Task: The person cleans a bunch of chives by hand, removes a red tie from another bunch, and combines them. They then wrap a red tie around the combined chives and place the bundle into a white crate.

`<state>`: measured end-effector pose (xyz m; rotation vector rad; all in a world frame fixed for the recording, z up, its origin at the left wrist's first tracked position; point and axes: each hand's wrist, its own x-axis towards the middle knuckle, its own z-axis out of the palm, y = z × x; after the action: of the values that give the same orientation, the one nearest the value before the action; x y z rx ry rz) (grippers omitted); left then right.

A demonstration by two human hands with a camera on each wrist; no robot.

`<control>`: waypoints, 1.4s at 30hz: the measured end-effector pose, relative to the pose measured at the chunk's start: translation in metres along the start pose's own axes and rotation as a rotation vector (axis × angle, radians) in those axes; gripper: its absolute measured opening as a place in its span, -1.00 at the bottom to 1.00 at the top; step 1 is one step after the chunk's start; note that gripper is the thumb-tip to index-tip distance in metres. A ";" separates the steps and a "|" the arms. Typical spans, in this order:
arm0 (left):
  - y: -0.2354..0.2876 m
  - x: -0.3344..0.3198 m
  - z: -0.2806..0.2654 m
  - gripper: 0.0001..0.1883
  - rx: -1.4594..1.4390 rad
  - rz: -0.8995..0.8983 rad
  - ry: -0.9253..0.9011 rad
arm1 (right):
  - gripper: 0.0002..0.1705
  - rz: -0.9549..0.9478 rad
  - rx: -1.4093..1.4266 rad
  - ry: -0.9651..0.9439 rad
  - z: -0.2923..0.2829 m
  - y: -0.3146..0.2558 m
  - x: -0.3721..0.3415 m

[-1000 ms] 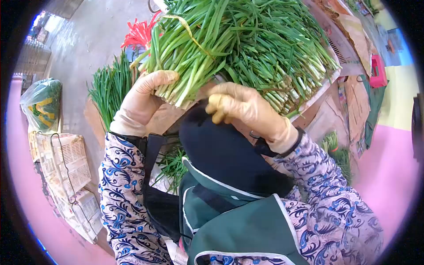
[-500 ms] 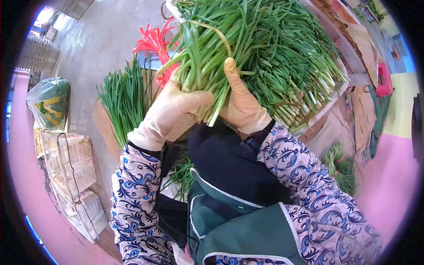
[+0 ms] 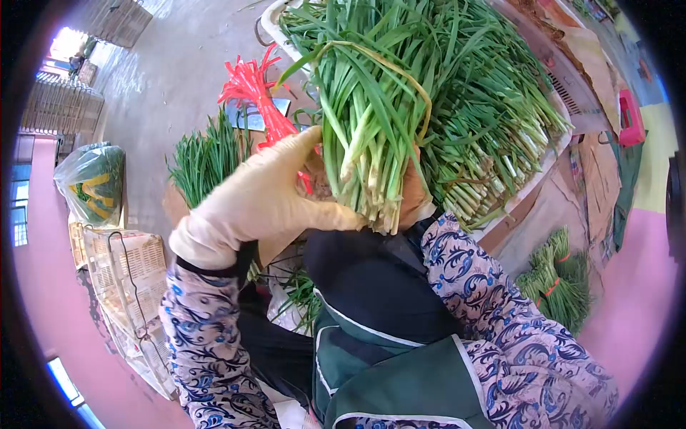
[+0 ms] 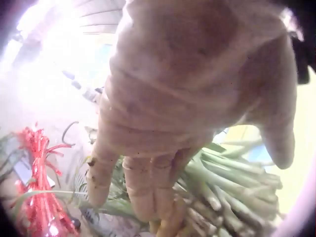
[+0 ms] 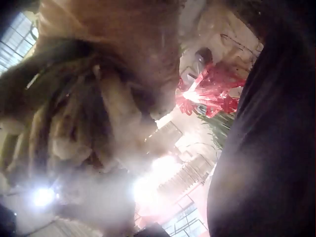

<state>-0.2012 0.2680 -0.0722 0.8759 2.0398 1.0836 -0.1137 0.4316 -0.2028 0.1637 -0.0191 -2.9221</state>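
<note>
A loose bunch of green stalks [image 3: 371, 136] stands over the lap, pale cut ends down, with a yellowish leaf across it. The gloved right hand [image 3: 414, 193], mostly hidden behind the bunch, holds it from the right; in the right wrist view stalk ends [image 5: 74, 133] lie against this hand [image 5: 113, 29]. At the bunch's left side is the gloved left hand [image 3: 250, 196], thumb spread from the fingers, thumb tip by the stalk ends. The left wrist view shows this hand [image 4: 192, 84] with extended fingers over the stalks [image 4: 217, 192]. More stalks [image 3: 479, 107] are heaped behind.
Red ties [image 3: 261, 100] hang left of the heap, whose tray has a white rim [image 3: 270, 27]. Upright greens [image 3: 200, 168] stand at the left. Tied bundles [image 3: 554, 286] lie at the right. Crates [image 3: 136, 279] and a plastic-wrapped bag [image 3: 96, 182] are at the far left.
The right hand came from beside the bunch to behind it. The bunch moved right, its cut ends now gathered downward. The left hand, earlier gripping the stalks, has loosened and spread.
</note>
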 end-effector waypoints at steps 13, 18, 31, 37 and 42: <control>-0.033 0.055 0.002 -0.31 -0.677 -0.153 0.067 | -0.21 -0.019 -0.389 0.115 0.012 -0.003 0.002; -0.024 0.044 0.017 -0.27 -0.728 -0.070 0.137 | -0.29 -0.111 -0.434 0.104 0.018 0.000 0.004; 0.071 -0.033 0.038 0.30 -0.723 -0.001 0.325 | -0.39 0.127 -0.481 0.044 0.103 0.014 -0.059; 0.078 -0.051 0.064 0.48 -0.772 0.199 0.445 | -0.38 0.058 -0.616 0.049 0.106 0.012 -0.074; 0.049 -0.042 0.080 0.48 -0.319 0.282 0.571 | -0.32 -0.036 -0.640 0.087 0.096 0.009 -0.079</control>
<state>-0.1024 0.2897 -0.0550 0.7568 2.1219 1.9346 -0.0462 0.4401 -0.0989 0.1820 0.9202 -2.7834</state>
